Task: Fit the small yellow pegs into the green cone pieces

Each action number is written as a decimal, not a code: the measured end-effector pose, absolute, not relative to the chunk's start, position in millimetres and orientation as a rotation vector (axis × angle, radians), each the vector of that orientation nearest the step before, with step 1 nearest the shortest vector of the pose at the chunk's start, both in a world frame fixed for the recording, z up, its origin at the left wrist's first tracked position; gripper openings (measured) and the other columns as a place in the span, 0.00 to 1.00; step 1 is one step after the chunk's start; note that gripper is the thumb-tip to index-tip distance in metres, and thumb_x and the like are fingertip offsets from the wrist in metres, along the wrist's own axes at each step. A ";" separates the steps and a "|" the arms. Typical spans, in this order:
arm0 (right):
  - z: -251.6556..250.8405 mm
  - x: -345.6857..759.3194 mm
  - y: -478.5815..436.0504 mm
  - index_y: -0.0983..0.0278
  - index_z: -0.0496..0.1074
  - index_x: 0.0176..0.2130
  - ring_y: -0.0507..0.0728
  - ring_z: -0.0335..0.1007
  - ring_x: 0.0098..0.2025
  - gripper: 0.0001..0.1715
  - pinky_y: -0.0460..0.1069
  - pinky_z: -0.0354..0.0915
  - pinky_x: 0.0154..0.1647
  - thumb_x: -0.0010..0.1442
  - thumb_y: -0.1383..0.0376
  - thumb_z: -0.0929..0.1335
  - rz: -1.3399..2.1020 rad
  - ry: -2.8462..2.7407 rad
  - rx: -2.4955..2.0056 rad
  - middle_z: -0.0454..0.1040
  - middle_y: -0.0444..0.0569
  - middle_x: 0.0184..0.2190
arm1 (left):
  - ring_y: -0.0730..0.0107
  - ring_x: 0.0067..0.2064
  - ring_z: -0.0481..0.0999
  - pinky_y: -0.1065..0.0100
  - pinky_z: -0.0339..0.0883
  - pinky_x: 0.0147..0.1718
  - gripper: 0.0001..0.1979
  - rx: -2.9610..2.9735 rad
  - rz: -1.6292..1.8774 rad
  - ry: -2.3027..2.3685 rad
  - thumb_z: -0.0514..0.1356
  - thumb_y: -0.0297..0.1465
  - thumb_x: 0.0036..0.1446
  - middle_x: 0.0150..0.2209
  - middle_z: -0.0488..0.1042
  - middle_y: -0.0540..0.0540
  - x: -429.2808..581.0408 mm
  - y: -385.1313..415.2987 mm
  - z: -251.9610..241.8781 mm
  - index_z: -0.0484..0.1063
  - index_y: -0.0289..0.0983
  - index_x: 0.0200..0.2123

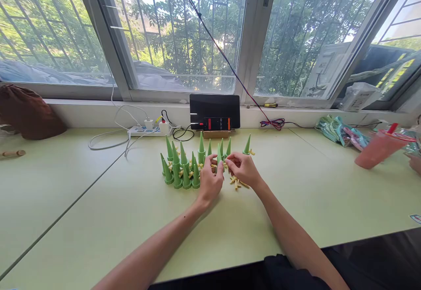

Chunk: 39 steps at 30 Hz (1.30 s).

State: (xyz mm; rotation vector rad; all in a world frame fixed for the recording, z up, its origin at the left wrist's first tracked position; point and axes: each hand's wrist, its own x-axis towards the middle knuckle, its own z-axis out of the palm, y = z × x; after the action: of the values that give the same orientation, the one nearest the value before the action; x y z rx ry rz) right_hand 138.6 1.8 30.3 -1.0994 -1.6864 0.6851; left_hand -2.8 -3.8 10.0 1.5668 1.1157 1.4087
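Several green cones (179, 167) stand upright in a cluster on the pale green table (98, 202), with small yellow pegs (238, 182) scattered among and beside them. My left hand (209, 180) is closed around a green cone (219, 155) in the middle of the cluster. My right hand (242, 167) meets it from the right, fingers pinched on something small at the cone, probably a yellow peg. One more green cone (247, 145) stands alone just beyond my right hand.
A dark tablet (214, 110) and a phone (216, 124) lean at the window sill behind the cones. A power strip (146, 130) with white cables lies left of them. A brown bag (28, 112) sits far left, a pink cup (378, 150) and another person's hand (415, 163) far right.
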 end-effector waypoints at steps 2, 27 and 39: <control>29.4 138.6 2.2 0.63 0.68 0.31 0.51 0.65 0.19 0.14 0.46 0.63 0.22 0.62 0.56 0.65 0.694 -1.692 -1.099 0.71 0.44 0.20 | 0.78 0.23 0.69 0.75 0.60 0.19 0.19 1.579 1.411 1.124 0.56 0.42 0.62 0.35 0.71 0.48 -3.0 -3.9 9.9 0.63 0.38 0.51; 28.3 138.5 2.4 0.61 0.59 0.20 0.50 0.60 0.14 0.27 0.46 0.59 0.20 0.65 0.52 0.62 0.679 -1.748 -1.155 0.64 0.41 0.12 | 0.74 0.27 0.70 0.73 0.63 0.22 0.20 1.672 1.404 1.145 0.57 0.42 0.61 0.40 0.72 0.44 -4.8 -6.8 12.3 0.66 0.38 0.52; 28.7 137.3 3.6 0.61 0.59 0.20 0.50 0.59 0.14 0.29 0.46 0.57 0.20 0.66 0.49 0.61 0.686 -1.728 -1.177 0.62 0.40 0.12 | 0.73 0.29 0.71 0.73 0.63 0.23 0.19 1.697 1.396 1.165 0.57 0.42 0.61 0.42 0.71 0.43 -3.7 -6.0 11.3 0.65 0.38 0.52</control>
State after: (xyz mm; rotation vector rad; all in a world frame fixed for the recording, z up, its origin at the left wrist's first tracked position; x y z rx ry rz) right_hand 137.3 3.6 28.7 -1.1766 -1.7280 0.6862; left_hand -3.7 -6.0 11.3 1.6973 1.1650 1.3964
